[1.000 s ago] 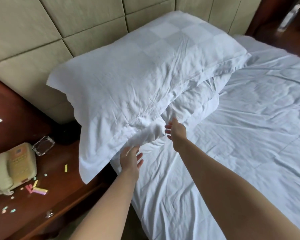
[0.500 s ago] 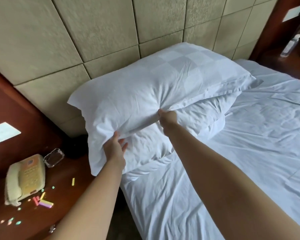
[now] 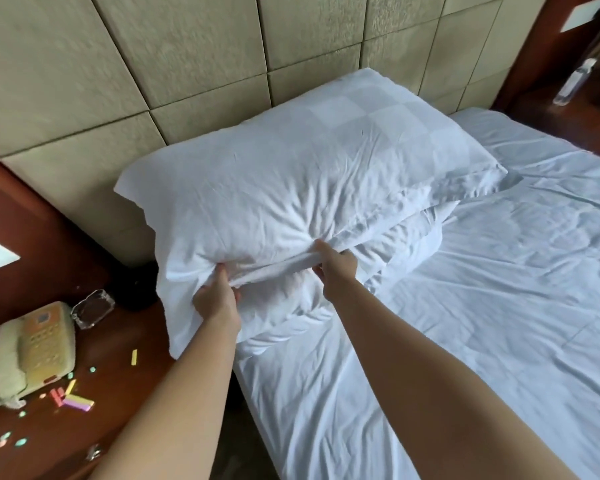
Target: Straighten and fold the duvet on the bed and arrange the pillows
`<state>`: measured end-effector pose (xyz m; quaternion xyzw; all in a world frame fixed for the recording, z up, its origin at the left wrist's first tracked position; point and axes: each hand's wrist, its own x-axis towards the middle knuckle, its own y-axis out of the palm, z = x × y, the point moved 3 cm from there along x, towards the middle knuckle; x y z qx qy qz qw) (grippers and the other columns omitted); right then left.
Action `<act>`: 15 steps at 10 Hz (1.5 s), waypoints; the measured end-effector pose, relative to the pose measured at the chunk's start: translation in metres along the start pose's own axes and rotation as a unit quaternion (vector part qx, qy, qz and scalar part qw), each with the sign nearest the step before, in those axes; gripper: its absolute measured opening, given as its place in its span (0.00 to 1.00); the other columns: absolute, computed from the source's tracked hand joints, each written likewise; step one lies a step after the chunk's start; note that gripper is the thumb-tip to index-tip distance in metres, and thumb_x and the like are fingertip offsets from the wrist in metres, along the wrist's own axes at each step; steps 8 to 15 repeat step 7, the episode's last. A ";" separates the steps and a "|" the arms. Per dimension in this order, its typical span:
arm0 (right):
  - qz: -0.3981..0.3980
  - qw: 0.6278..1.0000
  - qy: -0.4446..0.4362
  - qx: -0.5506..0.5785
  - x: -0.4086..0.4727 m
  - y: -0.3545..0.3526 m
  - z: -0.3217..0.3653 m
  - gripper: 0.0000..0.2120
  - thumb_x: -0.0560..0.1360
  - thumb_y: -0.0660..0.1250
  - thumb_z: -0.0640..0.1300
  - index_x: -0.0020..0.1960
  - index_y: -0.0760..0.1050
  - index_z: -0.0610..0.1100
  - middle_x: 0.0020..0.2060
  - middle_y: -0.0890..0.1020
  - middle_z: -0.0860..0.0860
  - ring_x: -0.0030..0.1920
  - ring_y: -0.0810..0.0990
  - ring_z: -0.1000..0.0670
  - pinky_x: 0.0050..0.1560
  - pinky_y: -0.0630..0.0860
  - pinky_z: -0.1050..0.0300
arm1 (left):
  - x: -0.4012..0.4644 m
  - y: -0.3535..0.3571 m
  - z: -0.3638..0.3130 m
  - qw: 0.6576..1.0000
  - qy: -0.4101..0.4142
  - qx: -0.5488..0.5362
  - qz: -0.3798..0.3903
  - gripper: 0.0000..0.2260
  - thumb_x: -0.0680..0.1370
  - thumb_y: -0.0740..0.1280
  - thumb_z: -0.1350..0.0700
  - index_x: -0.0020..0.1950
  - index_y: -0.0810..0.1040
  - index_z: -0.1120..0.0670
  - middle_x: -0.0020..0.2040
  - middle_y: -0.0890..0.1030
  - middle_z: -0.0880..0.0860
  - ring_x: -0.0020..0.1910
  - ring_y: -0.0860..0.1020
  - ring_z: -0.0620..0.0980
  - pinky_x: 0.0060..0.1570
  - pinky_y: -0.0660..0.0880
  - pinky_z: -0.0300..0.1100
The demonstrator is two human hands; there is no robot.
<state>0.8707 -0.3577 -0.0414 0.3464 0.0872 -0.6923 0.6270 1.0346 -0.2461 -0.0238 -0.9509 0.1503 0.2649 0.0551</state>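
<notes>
At the far left we see the wooden bedside surface [image 3: 125, 344] with a cream telephone [image 3: 32, 351], a glass ashtray [image 3: 92, 308] and scattered bits of coloured chalk [image 3: 73, 401]. Moving right, our left hand [image 3: 217, 299] has its fingers curled into the near hem of the top pillow [image 3: 302, 181], bunching the cloth, and just beside it our right hand [image 3: 336, 266] pinches the same hem, so both hands are closed on the pillowcase edge with a short stretch of fabric pulled taut between them. We judge this pillow light, soft and floppy, not slippery or fragile; the loose case will slide over the filling, so a grip that takes in the stuffing, or one at the two near corners, should control it better than the hem alone. It is white, with a faint checked weave, creased in rays from our grip, and leans toward the padded headboard [image 3: 194, 57] atop a second pillow [image 3: 388, 258] at the head of the bed. To the right the white duvet [image 3: 499, 306] lies spread flat but rumpled.
</notes>
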 end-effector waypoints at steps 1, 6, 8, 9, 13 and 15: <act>-0.040 0.997 -0.052 0.032 -0.010 0.004 0.011 0.06 0.74 0.69 0.38 0.46 0.73 0.39 0.42 0.78 0.42 0.36 0.78 0.49 0.29 0.78 0.62 | -0.012 -0.010 -0.004 0.999 -0.006 -0.045 -0.030 0.09 0.72 0.72 0.56 0.46 0.80 0.60 0.43 0.80 0.55 0.36 0.77 0.50 0.34 0.74 0.39; -0.075 0.980 -0.006 -0.186 -0.026 -0.049 0.016 0.13 0.71 0.64 0.28 0.30 0.69 0.40 0.27 0.75 0.44 0.29 0.75 0.47 0.40 0.74 0.54 | -0.046 -0.054 0.050 0.984 -0.177 -0.020 0.005 0.06 0.77 0.64 0.68 0.53 0.74 0.66 0.39 0.78 0.59 0.31 0.74 0.48 0.28 0.74 0.37; -0.040 0.978 -0.014 -0.205 -0.045 -0.053 0.021 0.12 0.74 0.64 0.33 0.32 0.71 0.39 0.29 0.77 0.45 0.28 0.75 0.50 0.36 0.74 0.58 | -0.049 -0.065 0.055 0.987 -0.145 0.044 0.048 0.13 0.81 0.56 0.64 0.63 0.73 0.63 0.62 0.77 0.62 0.32 0.72 0.48 0.32 0.70 0.38; -0.040 0.978 -0.014 -0.205 -0.045 -0.053 0.021 0.12 0.74 0.64 0.33 0.32 0.71 0.39 0.29 0.77 0.45 0.28 0.75 0.50 0.36 0.74 0.58 | -0.049 -0.065 0.055 0.987 -0.145 0.044 0.048 0.13 0.81 0.56 0.64 0.63 0.73 0.63 0.62 0.77 0.62 0.32 0.72 0.48 0.32 0.70 0.38; -0.040 0.978 -0.014 -0.205 -0.045 -0.053 0.021 0.12 0.74 0.64 0.33 0.32 0.71 0.39 0.29 0.77 0.45 0.28 0.75 0.50 0.36 0.74 0.58 | -0.049 -0.065 0.055 0.987 -0.145 0.044 0.048 0.13 0.81 0.56 0.64 0.63 0.73 0.63 0.62 0.77 0.62 0.32 0.72 0.48 0.32 0.70 0.38; -0.040 0.978 -0.014 -0.205 -0.045 -0.053 0.021 0.12 0.74 0.64 0.33 0.32 0.71 0.39 0.29 0.77 0.45 0.28 0.75 0.50 0.36 0.74 0.58 | -0.049 -0.065 0.055 0.987 -0.145 0.044 0.048 0.13 0.81 0.56 0.64 0.63 0.73 0.63 0.62 0.77 0.62 0.32 0.72 0.48 0.32 0.70 0.38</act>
